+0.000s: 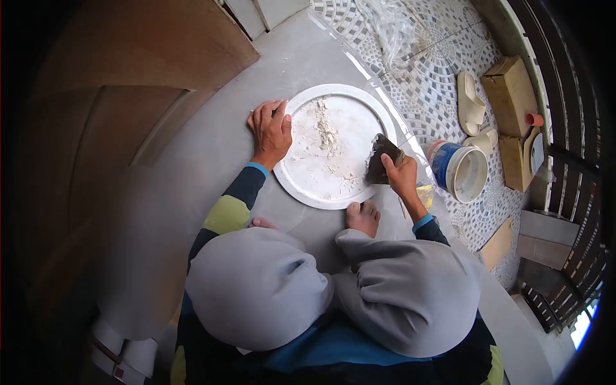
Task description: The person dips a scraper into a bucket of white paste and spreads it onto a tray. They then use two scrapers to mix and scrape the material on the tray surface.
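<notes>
A round white lid with a raised rim (pixel 360 114) lies flat on the grey floor in front of my feet. Off-white flakes and crumbs (pixel 328 133) are scattered over it, thickest down the middle. My left hand (pixel 271 131) grips its upper-left rim, with the fingers curled over the edge. In my right hand (pixel 402 176) is a dark, wide-bladed scraper (pixel 378 162), thumb pressed on the blade. Pale residue coats the blade's left edge, which overlaps the lid's right side in this view. The scraper's handle is mostly hidden by the hand.
My bare right foot (pixel 364 218) is close to the lid's lower edge. To the right, a white and blue bucket (pixel 443 163) lies tipped near slippers (pixel 471 106) and a cardboard box (pixel 510 96) on patterned tiles. Clear plastic (pixel 391 32) lies above; a brown door (pixel 138 61) stands left.
</notes>
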